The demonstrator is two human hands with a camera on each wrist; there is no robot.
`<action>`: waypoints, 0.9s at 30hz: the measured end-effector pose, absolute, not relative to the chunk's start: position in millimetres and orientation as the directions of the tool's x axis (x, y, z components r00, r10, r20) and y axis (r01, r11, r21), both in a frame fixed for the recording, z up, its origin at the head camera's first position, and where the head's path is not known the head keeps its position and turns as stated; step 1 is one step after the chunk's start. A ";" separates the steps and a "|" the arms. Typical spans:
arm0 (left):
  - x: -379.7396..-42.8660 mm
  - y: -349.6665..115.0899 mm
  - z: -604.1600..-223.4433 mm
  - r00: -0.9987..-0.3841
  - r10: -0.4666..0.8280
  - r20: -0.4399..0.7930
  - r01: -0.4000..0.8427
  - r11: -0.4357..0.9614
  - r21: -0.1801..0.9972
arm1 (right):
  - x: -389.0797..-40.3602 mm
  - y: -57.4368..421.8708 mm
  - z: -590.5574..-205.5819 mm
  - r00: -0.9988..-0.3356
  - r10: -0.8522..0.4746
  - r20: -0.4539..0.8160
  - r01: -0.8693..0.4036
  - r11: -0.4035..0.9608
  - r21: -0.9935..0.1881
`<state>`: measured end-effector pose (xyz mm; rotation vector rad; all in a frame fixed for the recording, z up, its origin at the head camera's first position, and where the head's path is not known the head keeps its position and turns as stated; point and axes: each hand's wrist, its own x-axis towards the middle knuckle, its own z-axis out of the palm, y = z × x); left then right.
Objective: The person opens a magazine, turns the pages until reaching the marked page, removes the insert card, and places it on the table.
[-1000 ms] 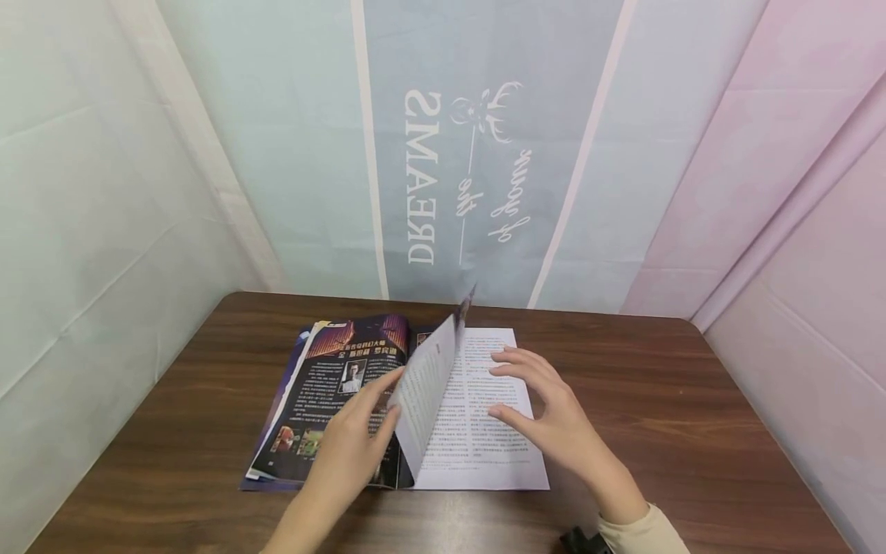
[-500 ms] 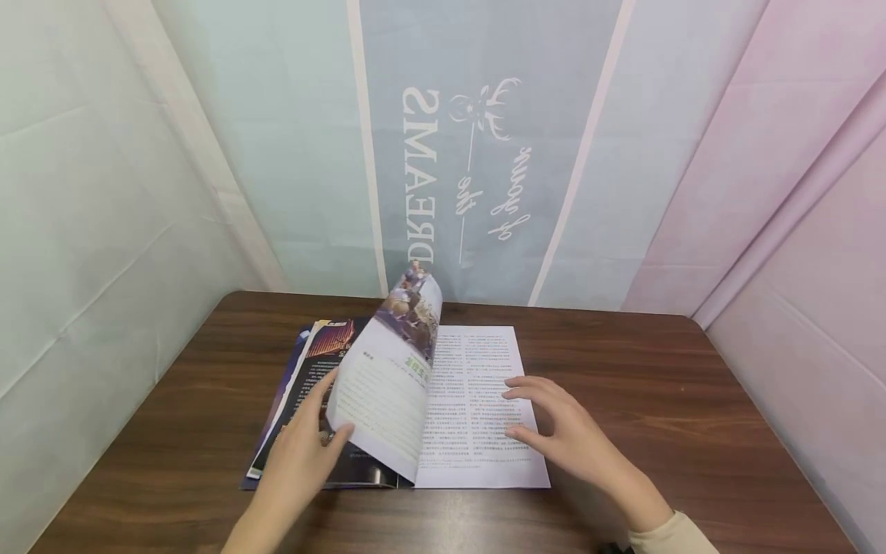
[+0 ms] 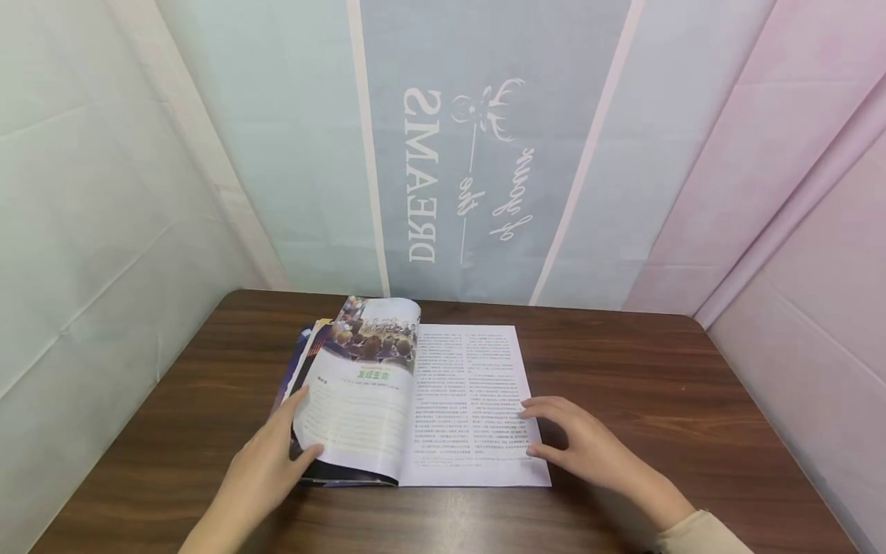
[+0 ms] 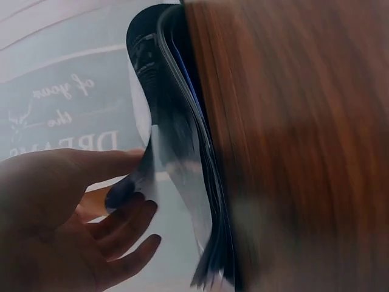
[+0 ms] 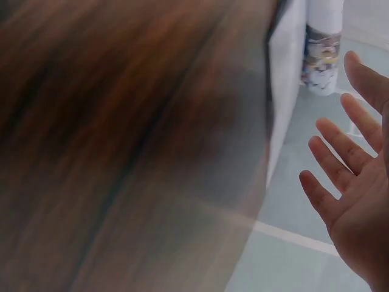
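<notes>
An open magazine [image 3: 477, 400] lies on the brown table, its right page covered in text. At its left side my left hand [image 3: 266, 454] pinches the edge of a turned page [image 3: 360, 423] with a crowd photo and a green title. The left wrist view has the page's curled edge between the thumb and fingers of my left hand [image 4: 91, 219], the page bowed up over the stack below. My right hand [image 3: 588, 446] is by the right page's outer edge, its fingers apart and holding nothing; the right wrist view shows its palm [image 5: 364, 225].
The wood-grain table [image 3: 644, 385] extends on both sides of the magazine. A printed cloth backdrop [image 3: 477, 177] with mirrored lettering hangs behind the table's far edge, and pale cloth walls [image 3: 118, 192] enclose the sides.
My left hand has carried the page over from near the middle to the left, where it now lies lower over the left stack. My right hand has drawn back right and toward the near edge.
</notes>
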<state>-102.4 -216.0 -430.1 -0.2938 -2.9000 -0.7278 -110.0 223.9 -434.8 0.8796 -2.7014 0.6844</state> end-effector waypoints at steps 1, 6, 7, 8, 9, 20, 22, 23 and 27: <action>-102.5 -218.7 -431.6 -0.970 0.166 0.177 0.229 0.869 0.439 | -110.1 225.9 -436.8 -0.798 -0.504 0.331 -0.600 0.715 -0.359; -105.0 -231.5 -438.3 -0.966 0.206 0.153 0.250 0.890 0.382 | -109.7 233.5 -444.9 -0.808 -0.530 0.255 -0.589 0.727 -0.354; -105.8 -233.8 -439.7 -0.967 0.211 0.145 0.251 0.893 0.372 | -109.4 234.5 -445.7 -0.812 -0.534 0.235 -0.583 0.731 -0.355; -106.7 -235.8 -440.9 -0.967 0.216 0.136 0.251 0.896 0.366 | -109.0 235.5 -446.3 -0.816 -0.538 0.212 -0.577 0.735 -0.358; -107.4 -237.5 -442.0 -0.967 0.220 0.128 0.251 0.899 0.360 | -108.4 236.5 -446.7 -0.823 -0.538 0.185 -0.566 0.740 -0.363; -108.0 -249.3 -449.6 -0.963 0.260 0.066 0.268 0.912 0.311 | -105.4 239.3 -447.5 -0.860 -0.509 0.043 -0.483 0.782 -0.393; -109.2 -249.8 -449.6 -0.966 0.255 0.048 0.257 0.915 0.311 | -105.7 238.4 -448.2 -0.859 -0.509 0.055 -0.488 0.780 -0.392; -109.6 -249.9 -449.4 -0.967 0.252 0.042 0.253 0.917 0.310 | -106.0 237.9 -448.5 -0.858 -0.511 0.064 -0.492 0.779 -0.388; -111.2 -250.0 -449.1 -0.968 0.247 0.036 0.247 0.924 0.292 | -107.8 236.2 -450.1 -0.849 -0.518 0.107 -0.518 0.771 -0.372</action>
